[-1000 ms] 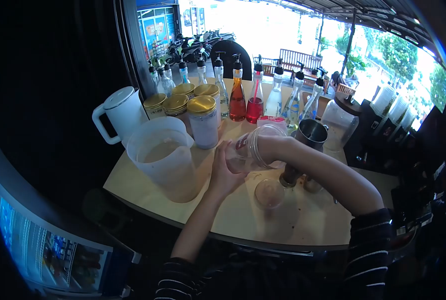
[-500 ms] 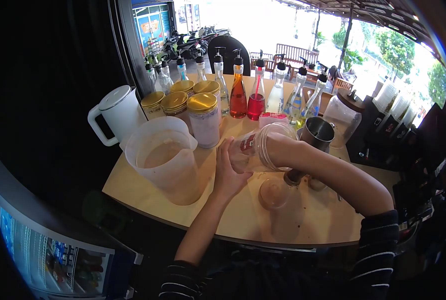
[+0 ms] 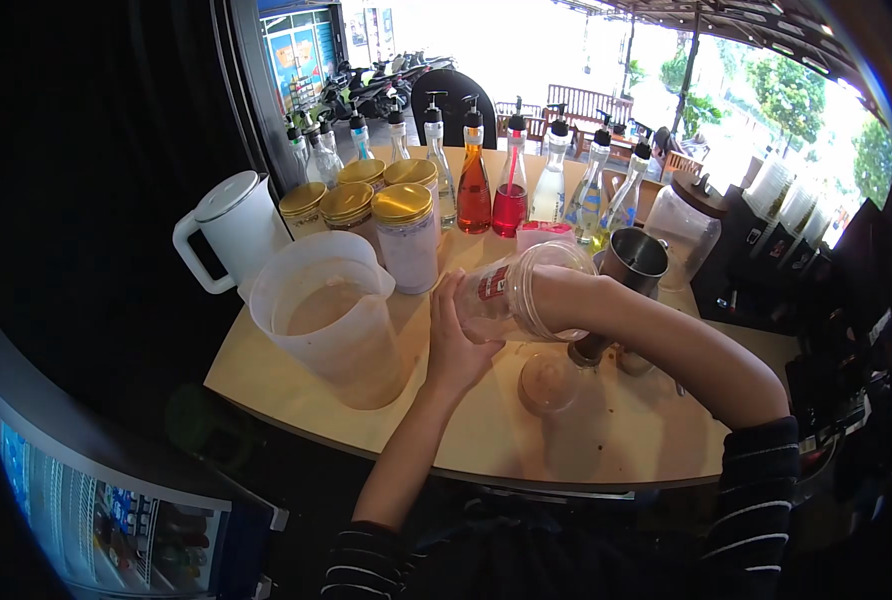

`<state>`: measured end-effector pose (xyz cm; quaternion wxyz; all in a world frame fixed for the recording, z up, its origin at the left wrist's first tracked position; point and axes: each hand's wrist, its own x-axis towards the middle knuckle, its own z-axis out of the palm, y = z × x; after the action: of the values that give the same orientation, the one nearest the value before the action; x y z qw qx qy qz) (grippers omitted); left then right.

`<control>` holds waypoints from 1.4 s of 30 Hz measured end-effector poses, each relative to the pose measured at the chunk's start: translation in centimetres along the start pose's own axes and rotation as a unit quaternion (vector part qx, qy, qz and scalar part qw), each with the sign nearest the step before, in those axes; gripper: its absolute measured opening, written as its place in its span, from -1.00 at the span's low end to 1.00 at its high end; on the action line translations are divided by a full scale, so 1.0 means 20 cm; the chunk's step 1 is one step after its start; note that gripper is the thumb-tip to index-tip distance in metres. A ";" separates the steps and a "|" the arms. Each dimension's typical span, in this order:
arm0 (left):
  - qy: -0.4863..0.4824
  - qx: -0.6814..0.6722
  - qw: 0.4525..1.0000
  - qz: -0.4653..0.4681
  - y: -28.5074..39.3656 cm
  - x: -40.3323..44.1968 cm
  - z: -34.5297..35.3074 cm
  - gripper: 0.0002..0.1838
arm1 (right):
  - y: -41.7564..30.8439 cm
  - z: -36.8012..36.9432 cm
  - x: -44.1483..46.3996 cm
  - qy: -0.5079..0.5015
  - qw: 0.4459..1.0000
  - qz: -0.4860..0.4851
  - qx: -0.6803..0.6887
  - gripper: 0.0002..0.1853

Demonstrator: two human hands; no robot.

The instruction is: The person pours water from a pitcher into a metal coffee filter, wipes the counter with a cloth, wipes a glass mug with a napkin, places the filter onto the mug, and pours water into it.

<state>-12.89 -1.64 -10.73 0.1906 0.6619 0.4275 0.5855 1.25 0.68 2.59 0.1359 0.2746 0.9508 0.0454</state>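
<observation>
My left hand (image 3: 458,340) is wrapped round the base of a clear plastic jar (image 3: 491,300) with a red label. The jar is tipped on its side, its mouth facing right. My right hand (image 3: 556,298) reaches through the mouth, wrist at the rim; its fingers are inside and cannot be made out through the plastic. Below the jar, a round clear lid-like piece (image 3: 548,384) lies on the table. A large translucent pitcher (image 3: 321,320) with brownish contents stands left of my left hand.
Gold-lidded jars (image 3: 406,240) and pump bottles (image 3: 474,185) line the back of the table (image 3: 466,440). A white jug (image 3: 231,235) stands at left. Beyond my right forearm are a metal cup (image 3: 636,262) and a wooden-lidded container (image 3: 688,225). Cup stacks (image 3: 796,210) stand far right.
The view has shifted very slightly. Both hands and the jar keep nearly the same pose, with my right hand still inside it.
</observation>
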 end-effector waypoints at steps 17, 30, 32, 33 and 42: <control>0.007 0.015 1.000 0.001 0.01 0.00 -0.01 0.01 | 0.06 -0.05 -0.08 0.086 0.986 0.024 0.142 -0.81; 0.012 0.045 0.999 -0.020 -0.03 0.00 -0.01 0.00 | 0.09 -0.21 -0.27 0.123 0.958 0.021 0.260 -0.79; 0.014 0.046 0.999 -0.019 -0.02 0.00 0.00 -0.01 | 0.10 -0.25 -0.31 0.119 0.956 0.027 0.267 -0.71; 0.020 0.045 0.998 -0.027 -0.02 0.00 0.00 -0.01 | 0.11 -0.25 -0.32 0.120 0.956 0.026 0.266 -0.71; 0.018 -0.025 0.998 -0.056 -0.04 0.00 0.04 -0.02 | 0.28 -0.24 -0.48 0.236 0.926 0.020 0.295 -0.74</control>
<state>-12.39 -1.03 -11.54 0.2316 0.6216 0.4524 0.5961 10.60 0.19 10.38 -0.1805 0.3026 0.9202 -0.1705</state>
